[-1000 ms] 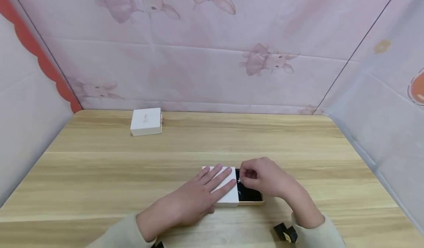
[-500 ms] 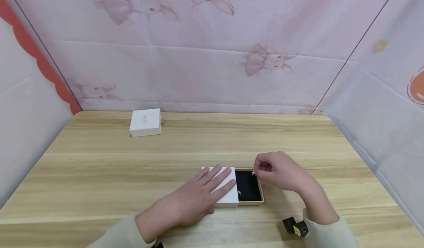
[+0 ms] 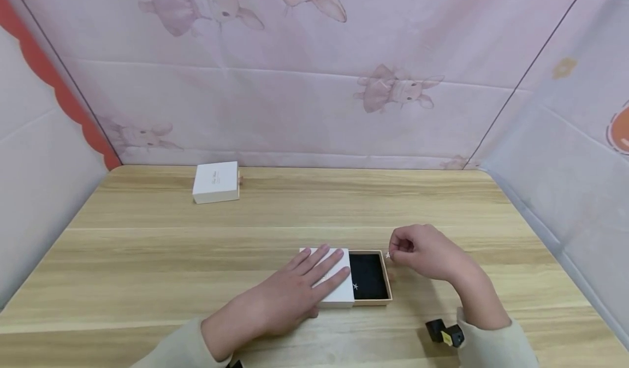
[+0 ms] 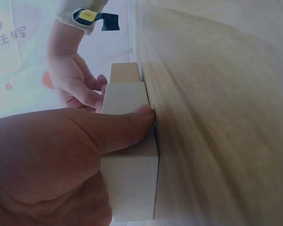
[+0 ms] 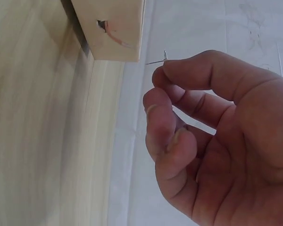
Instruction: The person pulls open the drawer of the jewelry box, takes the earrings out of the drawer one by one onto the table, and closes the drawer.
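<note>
Silver stud [image 3: 387, 255]; far box [image 3: 214, 195] lettering [image 3: 216, 177] illegible.

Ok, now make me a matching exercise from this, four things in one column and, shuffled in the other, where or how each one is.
Things
1. Tray
2. Far box
3. Left grip
4. Right grip

Places and states
A. Fingers spread on the white cover
B. Slid partly out, black inside
C. Pinching a tiny star
D. Closed, near the back edge of the table

Pairs
1-B
2-D
3-A
4-C
</note>
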### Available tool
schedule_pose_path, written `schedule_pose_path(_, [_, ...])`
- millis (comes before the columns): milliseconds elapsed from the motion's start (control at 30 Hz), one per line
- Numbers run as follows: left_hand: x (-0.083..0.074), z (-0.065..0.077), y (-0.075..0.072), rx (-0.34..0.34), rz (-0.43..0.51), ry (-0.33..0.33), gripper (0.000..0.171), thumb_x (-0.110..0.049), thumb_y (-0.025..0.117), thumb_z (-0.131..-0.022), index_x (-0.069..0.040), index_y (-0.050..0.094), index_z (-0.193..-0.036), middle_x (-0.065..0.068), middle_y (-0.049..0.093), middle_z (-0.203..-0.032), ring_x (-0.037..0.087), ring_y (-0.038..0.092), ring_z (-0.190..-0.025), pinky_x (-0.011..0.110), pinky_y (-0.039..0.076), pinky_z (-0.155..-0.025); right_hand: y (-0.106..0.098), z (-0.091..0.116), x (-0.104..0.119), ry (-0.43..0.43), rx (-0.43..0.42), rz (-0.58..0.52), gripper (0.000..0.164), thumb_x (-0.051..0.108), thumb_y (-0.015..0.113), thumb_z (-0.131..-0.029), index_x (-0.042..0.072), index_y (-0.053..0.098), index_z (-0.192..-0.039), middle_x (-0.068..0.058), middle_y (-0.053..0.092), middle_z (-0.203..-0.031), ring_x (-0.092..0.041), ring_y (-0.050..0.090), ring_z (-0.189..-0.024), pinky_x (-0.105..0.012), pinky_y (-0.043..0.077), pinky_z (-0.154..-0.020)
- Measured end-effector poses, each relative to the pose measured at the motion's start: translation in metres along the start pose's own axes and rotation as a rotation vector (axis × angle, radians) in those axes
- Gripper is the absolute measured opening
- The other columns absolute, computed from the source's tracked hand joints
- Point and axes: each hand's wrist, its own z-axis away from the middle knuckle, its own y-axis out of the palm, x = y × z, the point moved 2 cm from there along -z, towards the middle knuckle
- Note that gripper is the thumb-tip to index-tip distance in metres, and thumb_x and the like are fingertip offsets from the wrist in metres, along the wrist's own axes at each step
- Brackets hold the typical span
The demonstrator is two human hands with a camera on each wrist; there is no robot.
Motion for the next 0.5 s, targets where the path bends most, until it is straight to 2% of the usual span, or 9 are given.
schedule_pose_path(500, [0.0,0.0,0.0,0.018,0.006,-0.009,0.08,-0.035,0.06,-0.099,-0.021,0.013,-0.162,0.008,0.004,-0.169,0.031,0.009,-0.154,0.047,0.019,-0.123,-0.001,0.0,-0.012,0.035,0.025,0.019,0.011,0.014,0.068,-0.087,0.02,0.065,-0.077,0.008,0.052,-0.065,-0.009,0.048,-0.061,-0.025,0.04,-0.056])
